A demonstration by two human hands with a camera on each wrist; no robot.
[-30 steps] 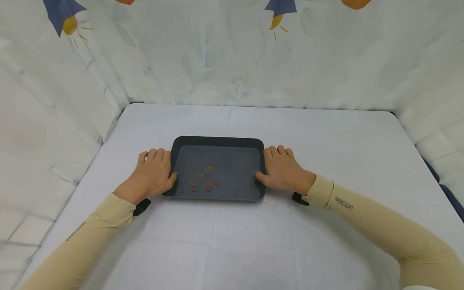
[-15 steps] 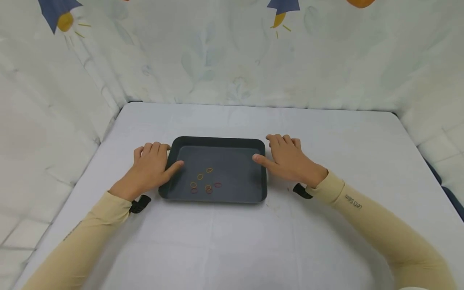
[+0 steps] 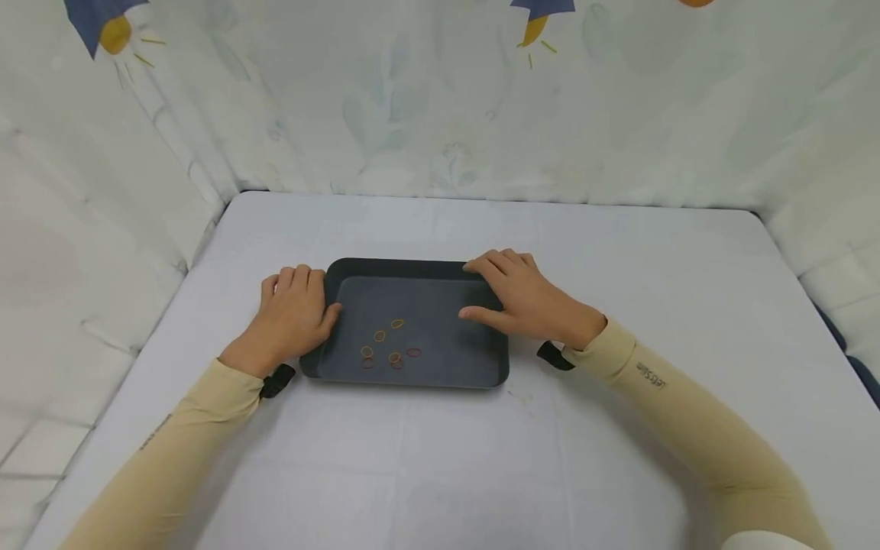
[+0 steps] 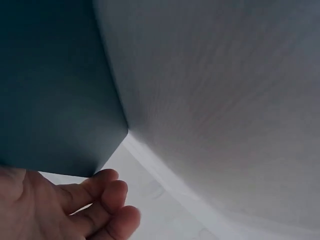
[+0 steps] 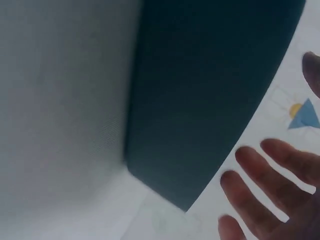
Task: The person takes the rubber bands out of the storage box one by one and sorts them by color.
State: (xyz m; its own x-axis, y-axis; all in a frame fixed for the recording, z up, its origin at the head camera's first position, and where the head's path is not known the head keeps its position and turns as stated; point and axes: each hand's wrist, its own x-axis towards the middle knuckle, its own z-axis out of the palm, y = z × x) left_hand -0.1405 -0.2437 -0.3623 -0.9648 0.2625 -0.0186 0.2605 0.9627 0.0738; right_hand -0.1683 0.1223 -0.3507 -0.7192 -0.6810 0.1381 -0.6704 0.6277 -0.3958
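A dark grey rectangular tray (image 3: pixel 433 305) lies on the white-covered table. Several small yellow, orange and red rubber bands (image 3: pixel 395 353) are scattered on its left half. My left hand (image 3: pixel 292 317) holds the tray's left side, thumb over the rim and fingers outside it. In the left wrist view, curled fingertips (image 4: pixel 115 195) meet the tray's edge (image 4: pixel 60 110). Over the tray's right rim hovers my right hand (image 3: pixel 529 302), with thumb and fingers spread. The right wrist view has its fingers (image 5: pixel 255 195) apart from the tray wall (image 5: pixel 200 100).
The table (image 3: pixel 440 466) is covered with a white cloth. Pale patterned curtains (image 3: pixel 440 99) hang along its back and sides. Each wrist wears a black strap (image 3: pixel 278 380) below a beige sleeve (image 3: pixel 186 451).
My right hand has let go of the tray's right side, lifted, and moved left over the rim. The left hand loosened briefly, then took hold of the left rim again.
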